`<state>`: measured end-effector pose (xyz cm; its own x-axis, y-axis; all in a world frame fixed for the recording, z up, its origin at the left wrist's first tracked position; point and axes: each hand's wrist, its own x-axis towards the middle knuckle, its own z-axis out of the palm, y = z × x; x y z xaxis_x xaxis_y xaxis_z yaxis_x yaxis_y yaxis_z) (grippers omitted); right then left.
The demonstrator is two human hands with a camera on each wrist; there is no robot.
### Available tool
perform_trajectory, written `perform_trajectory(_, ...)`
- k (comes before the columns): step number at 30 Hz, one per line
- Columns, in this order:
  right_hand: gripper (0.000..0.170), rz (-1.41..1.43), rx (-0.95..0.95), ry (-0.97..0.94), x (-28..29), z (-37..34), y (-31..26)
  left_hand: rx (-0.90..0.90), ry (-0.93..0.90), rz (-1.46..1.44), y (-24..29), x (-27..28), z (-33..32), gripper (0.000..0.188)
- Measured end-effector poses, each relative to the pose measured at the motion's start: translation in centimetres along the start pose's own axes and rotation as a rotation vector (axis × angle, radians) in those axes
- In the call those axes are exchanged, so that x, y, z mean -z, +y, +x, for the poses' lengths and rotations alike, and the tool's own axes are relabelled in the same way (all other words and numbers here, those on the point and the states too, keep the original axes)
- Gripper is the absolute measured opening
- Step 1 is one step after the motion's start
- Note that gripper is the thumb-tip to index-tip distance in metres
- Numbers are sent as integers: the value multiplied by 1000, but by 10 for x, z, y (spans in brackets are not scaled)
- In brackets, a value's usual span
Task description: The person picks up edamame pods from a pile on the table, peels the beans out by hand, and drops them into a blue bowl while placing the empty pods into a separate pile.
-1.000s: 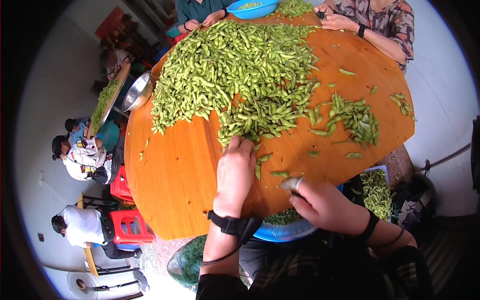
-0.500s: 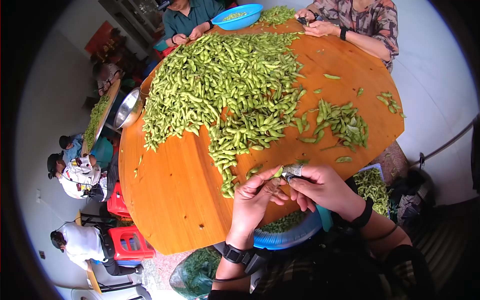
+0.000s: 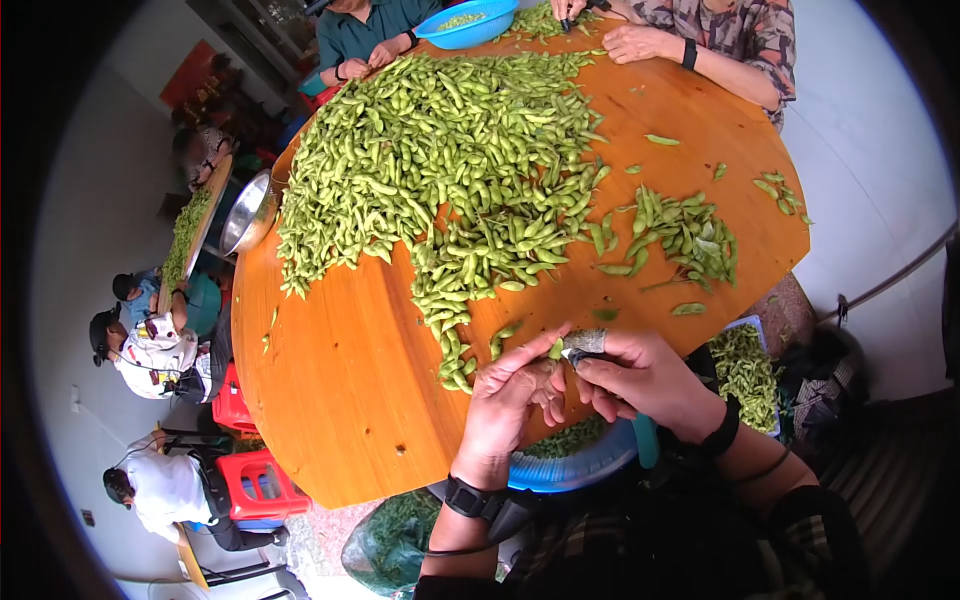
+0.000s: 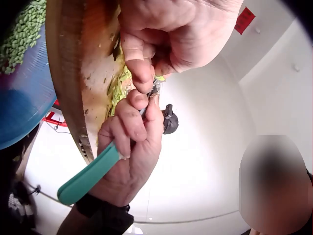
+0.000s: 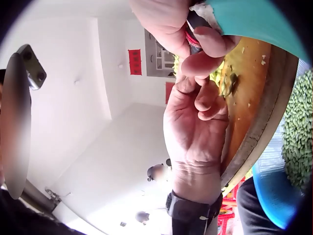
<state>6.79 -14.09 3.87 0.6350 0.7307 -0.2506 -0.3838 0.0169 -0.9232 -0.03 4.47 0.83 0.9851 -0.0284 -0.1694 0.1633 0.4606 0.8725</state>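
Observation:
Close over the table's near edge, my two hands meet fingertip to fingertip. My left hand (image 3: pixel 503 405) pinches a green soybean pod (image 3: pixel 556 348) between thumb and forefinger. My right hand (image 3: pixel 645 380) grips a teal-handled tool (image 4: pixel 88 178), its greyish metal tip right at the pod. The handle runs back past the heel of that palm. A pale wrap (image 3: pixel 586 342) covers the right forefinger. Beyond my hands spreads a large pile of soybean pods (image 3: pixel 440 150), with a short trail reaching toward my left hand. Below the edge sits a blue basin (image 3: pixel 585 475) of shelled green beans (image 5: pixel 298 127).
A smaller heap of pods (image 3: pixel 690 240) lies to the right on the round wooden table (image 3: pixel 340 390). A crate of pods (image 3: pixel 745 370) stands low at right. Two people sit opposite, near another blue basin (image 3: pixel 465 25). A metal bowl (image 3: pixel 248 212) is at the left edge.
My left hand has drawn back from the pile with a pod and met my right hand. Several pods now trail toward the near edge. Opposite, one person's hand has reached to the pods.

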Motion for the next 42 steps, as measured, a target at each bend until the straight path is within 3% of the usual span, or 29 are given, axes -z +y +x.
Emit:
perform_trajectory(4, 11, 85, -43, -7, 2, 1, 1, 50, -60, -69, 3, 1, 1, 43)
perform_trajectory(7, 11, 150, -72, -10, 4, 2, 0, 74, -2, -95, -1, -3, 5, 45)
perform_trajectory(10, 10, 26, 37, 106, 3, 6, 10, -754, 133, 1215, -18, -14, 17, 51)
perform_trajectory(11, 10, -170, 172, 148, 2, 4, 10, -648, 211, 1389, -19, -19, 10, 57)
perform_trajectory(12, 11, -367, 303, 188, 1, 2, 10, -646, 208, 1384, -18, -21, 9, 57)
perform_trajectory(14, 11, -402, 286, 178, 6, -3, 12, -622, 202, 1477, -16, -22, 7, 57)
perform_trajectory(19, 9, 13, 2, 79, 6, -9, 1, -679, 68, 1315, -12, -14, 9, 53)
perform_trajectory(22, 9, 45, -38, 80, 4, -7, 4, -665, 36, 1155, -7, -16, 7, 37)
perform_trajectory(24, 9, 47, -17, 72, 2, -5, 6, -290, 42, 739, -8, -16, 3, 31)
perform_trajectory(25, 9, 47, 6, 66, 1, -5, 8, -291, 44, 739, -6, -16, 2, 31)
perform_trajectory(26, 9, 47, 5, 64, -1, -2, 12, -174, 77, 529, -4, -16, 1, 29)
perform_trajectory(27, 9, -61, 93, 106, -3, 0, 18, -59, 108, 320, -2, -16, 1, 27)
perform_trajectory(28, 10, -170, 183, 148, -5, 2, 19, -60, 109, 320, -4, -16, 3, 27)
perform_trajectory(29, 10, -171, 185, 146, -5, 2, 19, -252, 175, 593, -9, -15, 6, 26)
perform_trajectory(31, 12, -543, 473, 279, -5, 2, 17, -737, 306, 1131, -11, -14, 13, 22)
perform_trajectory(35, 18, -697, 522, 296, -6, -3, 14, -739, 283, 1015, -13, -17, 9, 21)
perform_trajectory(37, 21, -753, 581, 291, -2, -1, 18, -373, 224, 650, -12, -16, 6, 17)
perform_trajectory(38, 21, -753, 583, 284, -2, -1, 19, -376, 231, 650, -10, -15, 5, 17)
perform_trajectory(40, 17, -544, 436, 257, -4, -2, 22, -195, 191, 344, -8, -14, 2, 19)
perform_trajectory(41, 17, -540, 438, 253, -4, -2, 21, -182, 166, 331, -8, -10, 3, 23)
perform_trajectory(42, 17, -434, 320, 228, -4, -2, 19, -183, 170, 334, -7, -8, 3, 23)
